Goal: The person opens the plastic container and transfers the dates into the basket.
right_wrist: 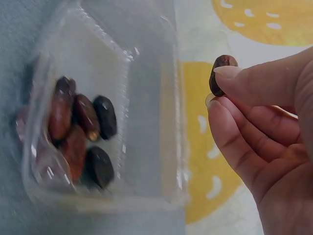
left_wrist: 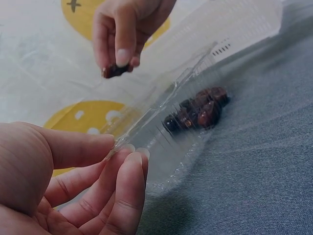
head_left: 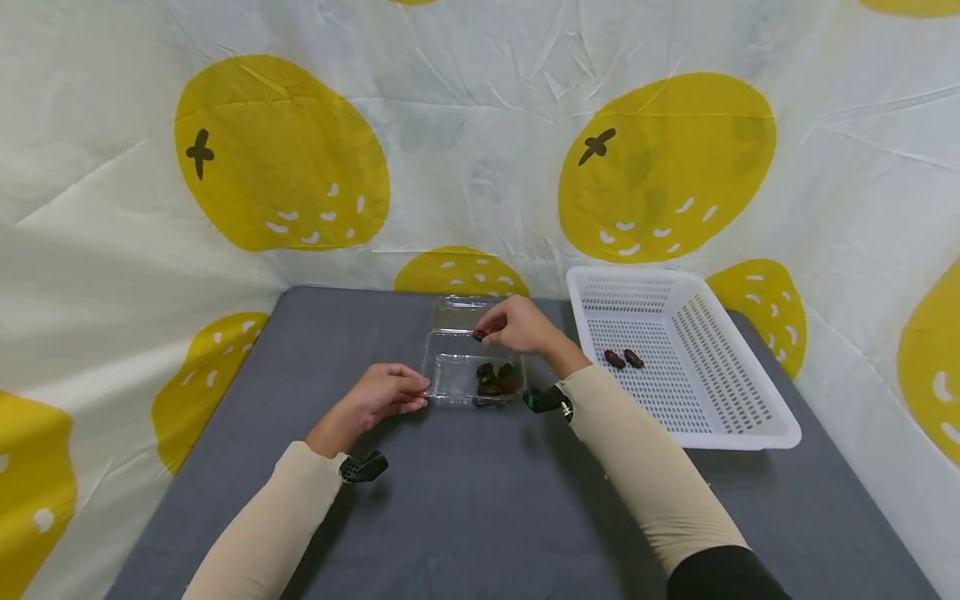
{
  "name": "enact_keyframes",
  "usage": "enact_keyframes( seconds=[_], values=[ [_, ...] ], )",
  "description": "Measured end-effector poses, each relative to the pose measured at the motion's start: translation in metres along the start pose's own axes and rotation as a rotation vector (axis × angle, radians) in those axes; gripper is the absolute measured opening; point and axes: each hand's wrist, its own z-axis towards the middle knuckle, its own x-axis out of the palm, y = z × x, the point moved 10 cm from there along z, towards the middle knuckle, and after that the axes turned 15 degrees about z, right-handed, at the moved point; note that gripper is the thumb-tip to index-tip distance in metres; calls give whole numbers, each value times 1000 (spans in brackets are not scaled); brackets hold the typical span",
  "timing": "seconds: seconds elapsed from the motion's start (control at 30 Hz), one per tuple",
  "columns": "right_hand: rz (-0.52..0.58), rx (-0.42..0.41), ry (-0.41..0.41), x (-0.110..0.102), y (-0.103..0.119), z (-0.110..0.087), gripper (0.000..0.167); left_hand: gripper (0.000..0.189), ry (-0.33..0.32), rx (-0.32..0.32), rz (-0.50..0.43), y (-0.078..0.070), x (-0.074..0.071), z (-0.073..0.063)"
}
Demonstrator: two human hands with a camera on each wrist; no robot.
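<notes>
A clear plastic clamshell box (head_left: 453,377) lies with its lid (head_left: 457,315) folded back on the far side. Several dark brown dates (right_wrist: 74,152) are heaped in the right part of its tray. My left hand (head_left: 384,392) pinches the box's left rim between thumb and fingers, as the left wrist view shows closely. Over the back of the box, my right hand (head_left: 519,325) holds a single date (right_wrist: 220,76) between thumb and fingertips. That date is up above the tray, apart from the heap.
To the right stands a white perforated plastic basket (head_left: 750,367) with two dates (head_left: 624,359) in it. A grey cloth (head_left: 465,517) covers the table. Behind hangs a white curtain (head_left: 480,167) printed with yellow fruit shapes.
</notes>
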Motion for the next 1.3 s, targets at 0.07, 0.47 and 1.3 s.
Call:
enact_keyframes(
  seconds=[0.07, 0.47, 1.3],
  values=[
    [3, -3, -7, -7, 1, -3, 16, 14, 1, 1, -5, 0, 0, 0],
    [-15, -11, -50, -44, 1, -20, 21, 16, 2, 15, -4, 0, -2, -1],
    [-24, 98, -198, -122, -40, -65, 22, 14, 25, 24, -11, -3, 2, -4]
  ],
)
